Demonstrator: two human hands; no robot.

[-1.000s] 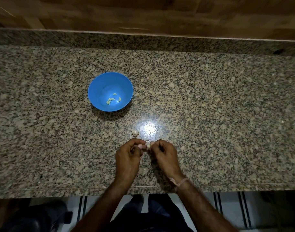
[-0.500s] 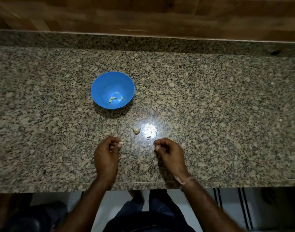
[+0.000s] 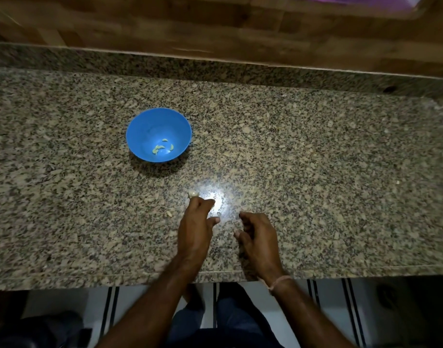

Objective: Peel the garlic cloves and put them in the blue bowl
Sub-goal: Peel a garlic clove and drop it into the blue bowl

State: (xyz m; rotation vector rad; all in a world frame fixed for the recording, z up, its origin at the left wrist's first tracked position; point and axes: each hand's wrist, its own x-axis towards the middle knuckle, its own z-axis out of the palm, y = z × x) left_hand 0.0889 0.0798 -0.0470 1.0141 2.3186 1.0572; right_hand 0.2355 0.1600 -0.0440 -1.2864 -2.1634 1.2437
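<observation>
Reading the head view starts with its limits. Motion blur softens the far wooden wall (image 3: 215,28). A bright glare patch (image 3: 216,200) washes out the granite surface (image 3: 315,172) just right of the left fingertips. The fingertips of the left hand (image 3: 195,223) cover the near edge of the unpeeled garlic clove (image 3: 193,194), so contact with it cannot be confirmed. The palm of the right hand (image 3: 259,234) is turned away, so anything small inside it would not be visible.

Unpeeled garlic clove: pale and rounded, lying on the surface to the near right of the blue bowl (image 3: 140,126), at the left edge of the glare.

Peeled cloves (image 3: 162,148): a few small yellowish crescents at the bottom of the bowl, toward its near-right side. The bowl stands upright, left of centre, well apart from both hands.

Left grip: fingers extended toward the unpeeled clove, thumb spread to the right, not closed round anything.

Right grip: fingers loosely curled, thumb and fingertips apart, nothing seen held. This hand is over the surface to the right of the left hand.

A small pale peel scrap (image 3: 169,213) lies on the surface just left of the left hand. A thread band (image 3: 278,282) circles the right wrist. Below the near edge of the surface, a striped floor (image 3: 107,310) and the person's dark trousers (image 3: 240,320) are visible.
</observation>
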